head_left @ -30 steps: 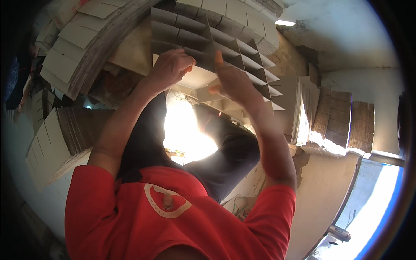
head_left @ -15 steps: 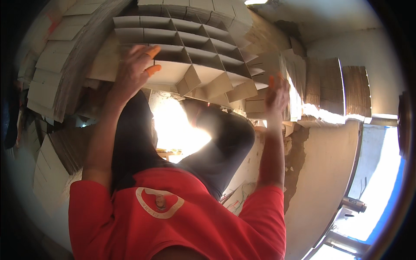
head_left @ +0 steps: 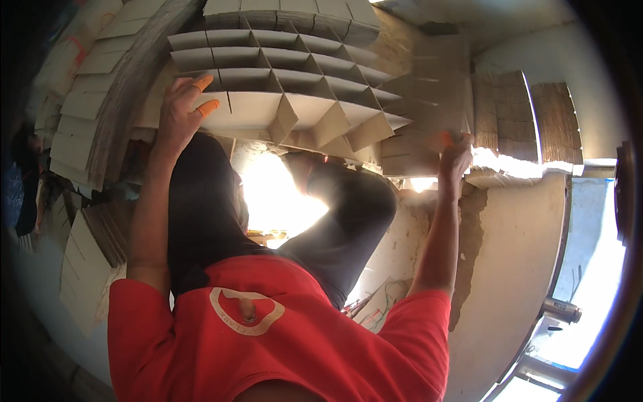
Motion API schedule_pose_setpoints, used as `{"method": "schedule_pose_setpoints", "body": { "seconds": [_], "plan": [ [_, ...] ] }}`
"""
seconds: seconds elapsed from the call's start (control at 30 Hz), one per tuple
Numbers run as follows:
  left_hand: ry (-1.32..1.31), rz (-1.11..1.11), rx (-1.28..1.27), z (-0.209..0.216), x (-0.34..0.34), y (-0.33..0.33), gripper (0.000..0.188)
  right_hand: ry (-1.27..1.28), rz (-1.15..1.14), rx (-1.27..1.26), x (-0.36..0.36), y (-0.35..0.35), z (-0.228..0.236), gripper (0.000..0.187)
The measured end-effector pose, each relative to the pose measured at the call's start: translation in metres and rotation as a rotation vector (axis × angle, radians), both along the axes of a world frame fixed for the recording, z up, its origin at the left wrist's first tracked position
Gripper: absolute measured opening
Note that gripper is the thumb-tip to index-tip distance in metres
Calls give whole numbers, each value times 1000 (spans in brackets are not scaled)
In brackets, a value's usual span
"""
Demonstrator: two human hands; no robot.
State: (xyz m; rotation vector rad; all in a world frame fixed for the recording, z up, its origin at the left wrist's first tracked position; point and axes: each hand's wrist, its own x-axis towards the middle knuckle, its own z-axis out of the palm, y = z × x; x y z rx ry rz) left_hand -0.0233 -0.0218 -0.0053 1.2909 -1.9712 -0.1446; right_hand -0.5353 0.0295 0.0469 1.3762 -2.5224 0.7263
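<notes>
A slotted cardboard divider grid lies in front of me, its strips crossing into several cells. My left hand is at the grid's near left corner, orange covers on its thumb and index finger. Those two fingers stand apart beside the end of the nearest strip; whether they touch it I cannot tell. At the right, my right hand is closed at the lower edge of a blurred cardboard strip, which stands up beside the grid's right end. An orange cover shows on a finger of that hand too.
Stacked cardboard strips rise along the left, with another stack behind the grid. More bundles stand to the right. My bent legs are below the grid, with bright light between them. A metal door bolt shows lower right.
My left hand has shifted slightly left along the grid. My right hand has moved right and down, and a cardboard strip now stands blurred at it.
</notes>
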Motion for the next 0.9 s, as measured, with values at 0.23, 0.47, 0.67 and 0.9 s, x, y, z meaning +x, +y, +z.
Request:
{"method": "schedule_pose_setpoints", "body": {
  "seconds": [0.23, 0.47, 0.67, 0.9],
  "plan": [
    [278, -57, 142, -14, 8, -6, 28, -531, 482, -555, 115, 0, 82, 41],
    [377, -97, 208, -6, 0, -2, 16, -535, 863, -311, 233, -20, 100, 49],
    [365, -134, 180, -10, 1, -5, 15, -384, 1044, -260, 267, -54, 72, 51],
    [395, -114, 222, -9, 0, -7, 15, -462, 1033, -155, 290, -58, 78, 48]
  ]
}}
